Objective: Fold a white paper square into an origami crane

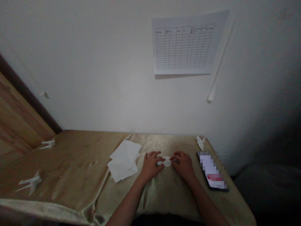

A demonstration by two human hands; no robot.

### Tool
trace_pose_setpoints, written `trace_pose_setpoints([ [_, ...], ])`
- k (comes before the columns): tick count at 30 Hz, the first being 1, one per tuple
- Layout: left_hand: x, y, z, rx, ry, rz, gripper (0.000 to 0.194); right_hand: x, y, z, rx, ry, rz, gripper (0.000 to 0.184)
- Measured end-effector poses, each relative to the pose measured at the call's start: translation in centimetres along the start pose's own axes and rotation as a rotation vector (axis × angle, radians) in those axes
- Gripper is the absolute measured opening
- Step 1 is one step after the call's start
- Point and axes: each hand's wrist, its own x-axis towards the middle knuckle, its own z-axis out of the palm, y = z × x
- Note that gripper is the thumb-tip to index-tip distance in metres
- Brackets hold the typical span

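A small folded piece of white paper (167,161) lies on the cloth-covered table (77,166) between my two hands. My left hand (151,164) presses its left end with curled fingers and thumb. My right hand (183,163) pinches its right end, fingers closed on it. A stack of loose white paper sheets (124,160) lies just left of my left hand. A phone (213,174) with a lit screen lies just right of my right hand.
Folded white paper figures sit on the table: one at the back right corner (200,142), one at the left edge (48,144), one at the front left (30,182). A printed grid sheet (185,47) hangs on the white wall. A wooden panel (16,122) stands at left.
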Motion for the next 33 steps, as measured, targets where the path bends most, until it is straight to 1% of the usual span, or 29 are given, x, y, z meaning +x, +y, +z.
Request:
trace_pose_setpoints([
  [3,0.1,0.6,0.1,-0.003,0.04,-0.027,0.021,-0.1,-0.7,0.0,-0.03,0.025,0.01,0.011],
  [5,0.3,0.8,0.4,-0.002,0.072,-0.034,0.018,-0.3,-1.3,-0.1,-0.044,0.049,-0.005,0.012],
  [7,0.4,0.9,0.8,0.008,0.109,-0.036,0.017,-0.7,-1.7,-0.3,-0.054,0.087,-0.026,0.016],
  [11,0.5,0.8,1.3,0.028,0.14,-0.037,0.017,-0.9,-2.2,-0.5,-0.087,0.099,-0.033,0.019],
  [16,0.7,0.7,1.4,0.015,0.132,-0.047,0.02,-0.5,-1.8,0.1,-0.084,0.102,-0.016,0.018],
  [20,0.8,0.8,1.4,0.003,0.122,-0.065,0.021,-0.1,-1.2,0.6,-0.07,0.079,-0.005,0.016],
  [26,0.9,0.7,1.1,-0.011,0.074,-0.079,0.021,0.1,-0.8,0.4,-0.022,0.055,0.007,0.014],
  [30,0.9,0.4,0.6,-0.02,0.038,-0.069,0.023,0.4,-0.4,0.2,0.022,-0.003,0.024,0.017],
  [33,0.9,0.0,0.3,-0.022,0.012,-0.05,0.026,0.6,-0.1,0.3,0.037,-0.018,0.037,0.019],
])
